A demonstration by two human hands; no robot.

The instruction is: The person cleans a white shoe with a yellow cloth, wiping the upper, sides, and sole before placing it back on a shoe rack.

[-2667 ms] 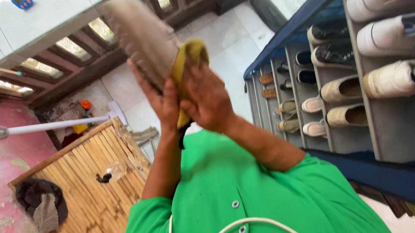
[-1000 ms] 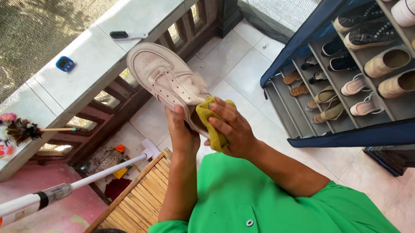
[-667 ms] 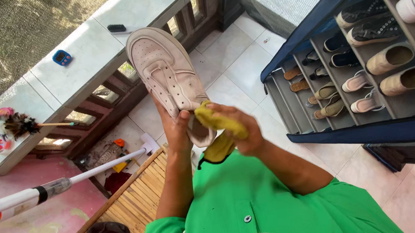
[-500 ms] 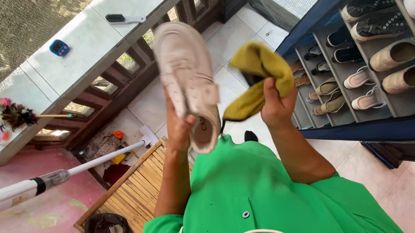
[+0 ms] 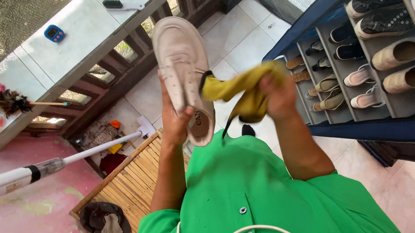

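Note:
My left hand [image 5: 174,117] grips a pale cream sneaker [image 5: 182,64] by its side and holds it up, toe pointing away from me, opening facing right. My right hand [image 5: 279,97] clutches a yellow cloth [image 5: 240,87], bunched in the fist, with one end reaching to the sneaker's collar. Both forearms rise from a green shirt [image 5: 248,200] at the bottom of the view.
A blue shoe rack [image 5: 375,123] full of several pairs stands at right. A spray mop [image 5: 51,165] lies across a bamboo mat [image 5: 126,183] at left. A white ledge [image 5: 78,37] holds a brush, a blue timer and a feather duster. Tiled floor lies beyond.
The sneaker turned from sole-side toward me to its side, and the view swung. My right hand pulled the cloth off the shoe, lifted it right, then brought it back to the collar.

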